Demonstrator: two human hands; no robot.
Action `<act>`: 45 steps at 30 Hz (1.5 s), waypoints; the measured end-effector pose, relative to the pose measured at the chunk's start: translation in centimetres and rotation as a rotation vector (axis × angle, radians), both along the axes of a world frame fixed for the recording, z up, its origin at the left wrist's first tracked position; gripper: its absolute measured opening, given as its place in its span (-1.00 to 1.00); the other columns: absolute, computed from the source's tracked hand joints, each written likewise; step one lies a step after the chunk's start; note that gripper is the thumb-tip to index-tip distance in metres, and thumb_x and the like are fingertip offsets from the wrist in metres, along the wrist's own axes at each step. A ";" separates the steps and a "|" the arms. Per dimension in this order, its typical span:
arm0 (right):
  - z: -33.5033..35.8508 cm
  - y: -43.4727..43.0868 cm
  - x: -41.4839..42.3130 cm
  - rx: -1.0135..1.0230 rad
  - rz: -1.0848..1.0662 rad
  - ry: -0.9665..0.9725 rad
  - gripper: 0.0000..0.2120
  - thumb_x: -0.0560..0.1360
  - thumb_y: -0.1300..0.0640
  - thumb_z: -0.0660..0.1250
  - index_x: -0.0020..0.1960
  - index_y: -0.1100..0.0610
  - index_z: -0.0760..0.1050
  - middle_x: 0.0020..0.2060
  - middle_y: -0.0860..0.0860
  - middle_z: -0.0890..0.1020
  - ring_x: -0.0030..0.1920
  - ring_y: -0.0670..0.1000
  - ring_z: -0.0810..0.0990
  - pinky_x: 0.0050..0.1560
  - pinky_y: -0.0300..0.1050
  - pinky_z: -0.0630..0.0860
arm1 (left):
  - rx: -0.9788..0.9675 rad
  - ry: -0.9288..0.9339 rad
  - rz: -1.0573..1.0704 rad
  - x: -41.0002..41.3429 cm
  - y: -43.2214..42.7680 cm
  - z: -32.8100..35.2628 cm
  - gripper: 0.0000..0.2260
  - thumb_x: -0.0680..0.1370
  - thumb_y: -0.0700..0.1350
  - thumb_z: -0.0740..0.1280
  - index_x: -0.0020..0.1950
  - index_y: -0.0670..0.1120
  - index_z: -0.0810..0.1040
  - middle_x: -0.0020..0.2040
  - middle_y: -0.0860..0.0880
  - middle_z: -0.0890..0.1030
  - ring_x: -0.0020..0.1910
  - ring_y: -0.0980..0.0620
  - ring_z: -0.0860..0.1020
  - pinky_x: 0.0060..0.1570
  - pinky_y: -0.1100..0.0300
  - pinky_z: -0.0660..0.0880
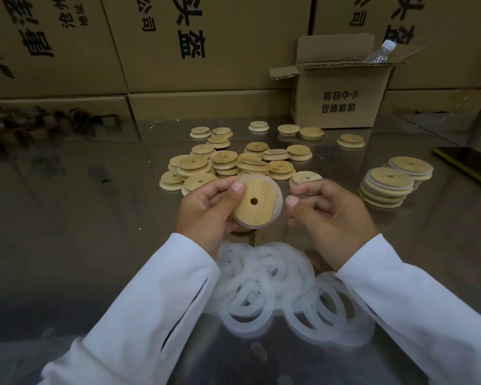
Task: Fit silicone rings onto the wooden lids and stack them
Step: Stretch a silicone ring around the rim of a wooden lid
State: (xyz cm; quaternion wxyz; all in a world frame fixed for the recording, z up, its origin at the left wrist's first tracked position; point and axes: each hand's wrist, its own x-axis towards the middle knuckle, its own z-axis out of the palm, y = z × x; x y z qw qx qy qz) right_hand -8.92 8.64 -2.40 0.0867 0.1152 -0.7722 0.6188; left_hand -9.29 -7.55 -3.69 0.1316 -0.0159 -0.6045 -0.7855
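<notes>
Head view: left hand (pixel 206 209) grips ringed lid (pixel 257 202); right hand (pixel 325 212) curled just beside rim, pinch unclear; finished stack (pixel 386 187) lies rightward, nearer right hand.

Left hand (pixel 206 211) grips a wooden lid (pixel 257 202) wearing a silicone ring (pixel 280 202); right hand (pixel 329 215) curls just beside it.

**Where things lie around me**

The heap of rings (pixel 275 282) lies nearest me on the table (pixel 67 218), with the lid (pixel 257 202) in my left hand (pixel 206 209) above its far edge. Beyond spread the loose lids (pixel 233 162). The stack of lids (pixel 386 184) is to their right and a phone (pixel 469 165) farther right. Behind, an open carton (pixel 342 98) holds a bottle (pixel 378 52).
</notes>
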 end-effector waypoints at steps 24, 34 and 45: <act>-0.3 -0.1 0.2 0.075 0.003 0.099 -0.80 0.43 0.14 0.38 -0.14 -0.18 0.53 -0.23 -0.19 0.66 -0.19 -0.20 0.62 -0.10 -0.36 0.52 | 0.115 -0.137 -0.165 0.4 0.6 0.0 -0.82 0.47 -0.36 0.29 0.03 -0.18 0.43 -0.12 -0.13 0.63 -0.23 -0.05 0.65 -0.33 0.11 0.61; 0.7 0.2 0.0 -0.209 0.054 -0.435 -0.94 0.40 0.15 0.41 -0.24 0.03 0.62 -0.21 0.01 0.69 -0.16 -0.07 0.64 -0.15 -0.12 0.57 | 0.019 -0.089 -0.142 0.1 0.6 -0.6 -0.80 0.44 -0.35 0.32 0.00 -0.15 0.43 -0.09 -0.14 0.62 -0.13 -0.11 0.62 -0.26 0.10 0.62; 0.1 -0.1 -0.1 0.018 -0.077 -0.131 -0.83 0.42 0.16 0.40 -0.34 0.02 0.54 -0.48 -0.05 0.59 -0.49 -0.17 0.54 -0.28 -0.20 0.52 | -0.165 -0.023 -0.085 0.4 0.6 -0.2 -0.78 0.43 -0.33 0.37 -0.04 -0.11 0.40 -0.09 -0.10 0.62 -0.22 -0.03 0.64 -0.22 0.02 0.60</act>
